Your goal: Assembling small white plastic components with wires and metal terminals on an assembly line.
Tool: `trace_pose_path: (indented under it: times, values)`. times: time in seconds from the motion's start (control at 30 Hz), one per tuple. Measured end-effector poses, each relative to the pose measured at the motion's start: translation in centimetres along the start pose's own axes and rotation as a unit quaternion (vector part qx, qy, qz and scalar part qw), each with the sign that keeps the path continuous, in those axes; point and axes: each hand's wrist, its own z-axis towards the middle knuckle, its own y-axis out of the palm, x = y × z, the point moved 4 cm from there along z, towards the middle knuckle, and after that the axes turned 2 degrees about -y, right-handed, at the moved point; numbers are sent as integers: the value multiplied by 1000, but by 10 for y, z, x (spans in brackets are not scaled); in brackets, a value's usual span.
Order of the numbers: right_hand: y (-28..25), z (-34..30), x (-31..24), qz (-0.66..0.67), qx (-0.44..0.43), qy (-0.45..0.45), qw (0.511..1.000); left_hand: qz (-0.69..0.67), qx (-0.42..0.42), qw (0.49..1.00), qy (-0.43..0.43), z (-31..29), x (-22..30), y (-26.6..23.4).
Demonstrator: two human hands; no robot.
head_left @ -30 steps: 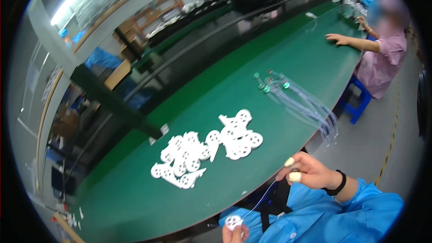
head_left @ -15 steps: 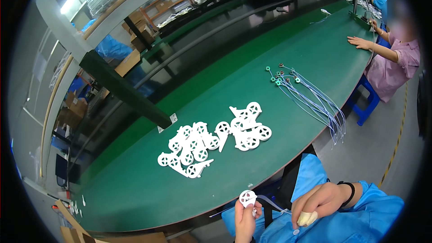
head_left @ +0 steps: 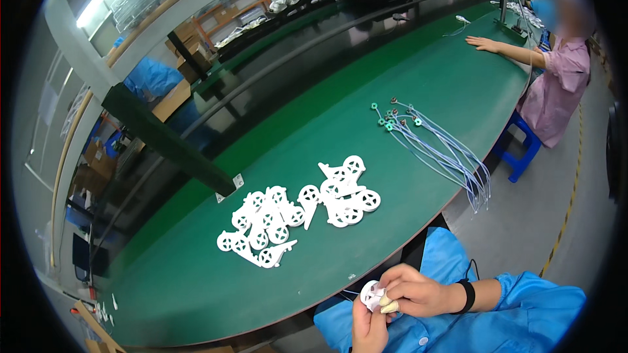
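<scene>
My left hand (head_left: 369, 330) grips a white round plastic part (head_left: 369, 293) with a spoked face, just off the table's near edge. Against that part's right side, my right hand (head_left: 418, 295) is closed, its thumb and finger pressing on it; pale yellow finger cots (head_left: 388, 304) cover the fingertips. A thin pale cord (head_left: 350, 293) shows to the left of the part. Whatever small piece may lie between my right fingertips is hidden. Several similar white parts with pointed arms lie in a pile (head_left: 261, 219) and a second cluster (head_left: 347, 197) on the table.
The green table (head_left: 196, 287) curves across the view. Thin blue-white cables with small round green and brown ends (head_left: 445, 147) hang over its near edge at right. A dark post (head_left: 170, 140) rises from it. A person in pink (head_left: 562, 85) sits beyond a blue stool (head_left: 520, 147).
My right hand has moved left and up to the white part; the pale strand stretched between my hands no longer shows there. My view has shifted slightly. The person's hand at far right has slid left.
</scene>
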Motion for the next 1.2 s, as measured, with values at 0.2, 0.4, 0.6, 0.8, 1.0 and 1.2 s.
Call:
trace_pose_path:
  times: [0.2,0.4,0.6,0.8,1.0,1.2]
  values:
    - [-21,4,1,-63,29,-15,998,-38,-43,998,8,9,26,21]
    - [-31,11,-18,-131,135,-19,982,-27,-57,998,10,13,31,32]
    - [-36,17,-16,-168,118,-88,975,-60,-33,998,-1,17,25,34]
    - [-37,16,-16,-222,103,-89,965,-145,-33,989,-23,20,32,37]
    - [-34,28,-17,-285,44,-142,947,-174,3,983,-67,18,38,37]
    - [-32,33,-18,-286,23,-148,946,-197,23,978,-63,20,37,36]
